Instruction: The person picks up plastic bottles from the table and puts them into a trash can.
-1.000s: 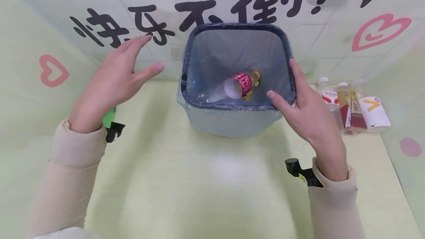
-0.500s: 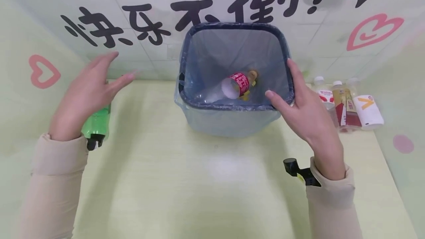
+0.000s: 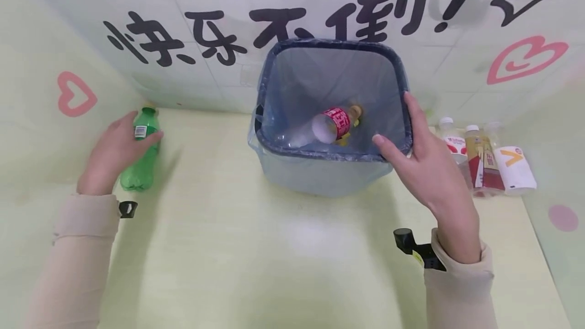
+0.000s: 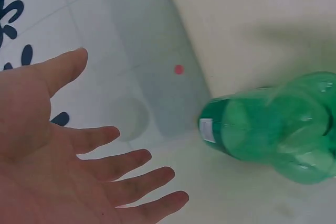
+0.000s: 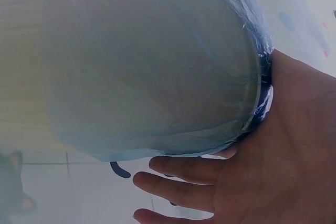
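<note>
A green plastic bottle (image 3: 141, 159) lies at the left of the table, its cap end toward the back wall. Over it hovers my left hand (image 3: 114, 149), thumb and fingers spread; the left wrist view shows a gap between the fingertips (image 4: 167, 172) and the bottle. My right hand (image 3: 431, 166) holds the right rim of a trash bin (image 3: 320, 156) lined with a bluish bag, thumb over the rim and fingers along the outer wall. Inside the bin lies a clear bottle (image 3: 337, 123) with a red label, with something yellow beneath it.
Several bottles lie together at the right of the table: one with a red and white label (image 3: 454, 146), one gold and red (image 3: 477, 161), and one white-wrapped (image 3: 515, 169). Printed walls (image 3: 215, 80) enclose the back and sides of the table (image 3: 297, 258).
My left hand has moved left and down from beside the bin to over the green bottle, which now shows more fully. The right hand stays on the bin's rim. The head view has shifted slightly.
</note>
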A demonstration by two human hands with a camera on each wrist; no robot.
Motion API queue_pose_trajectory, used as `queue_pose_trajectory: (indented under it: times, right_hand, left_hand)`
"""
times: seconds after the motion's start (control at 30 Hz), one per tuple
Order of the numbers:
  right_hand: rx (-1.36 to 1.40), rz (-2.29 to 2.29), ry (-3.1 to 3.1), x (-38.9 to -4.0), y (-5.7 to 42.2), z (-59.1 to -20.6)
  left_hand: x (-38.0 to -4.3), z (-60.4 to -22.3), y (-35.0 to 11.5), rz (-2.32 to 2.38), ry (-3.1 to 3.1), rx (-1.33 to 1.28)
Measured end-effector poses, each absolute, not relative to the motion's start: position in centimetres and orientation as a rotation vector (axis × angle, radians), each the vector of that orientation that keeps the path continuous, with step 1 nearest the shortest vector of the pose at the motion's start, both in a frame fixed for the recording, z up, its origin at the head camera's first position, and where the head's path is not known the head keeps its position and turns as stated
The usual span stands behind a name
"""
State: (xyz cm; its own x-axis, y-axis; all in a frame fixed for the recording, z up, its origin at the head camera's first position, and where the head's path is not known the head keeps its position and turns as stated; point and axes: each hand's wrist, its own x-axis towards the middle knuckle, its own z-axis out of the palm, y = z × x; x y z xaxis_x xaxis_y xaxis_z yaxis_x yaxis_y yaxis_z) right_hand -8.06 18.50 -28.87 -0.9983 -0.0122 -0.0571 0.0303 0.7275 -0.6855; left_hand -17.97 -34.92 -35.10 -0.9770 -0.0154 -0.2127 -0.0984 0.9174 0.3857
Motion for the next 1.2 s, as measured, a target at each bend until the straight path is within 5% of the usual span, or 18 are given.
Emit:
queue_pose_trajectory:
  times: [1.2]
  right_hand:
    - [0.004,-1.106,2.858,-7.9,18.6,-29.0]
  left_hand:
    - [-18.5,-41.8,-37.9,0.598,2.950,-0.300]
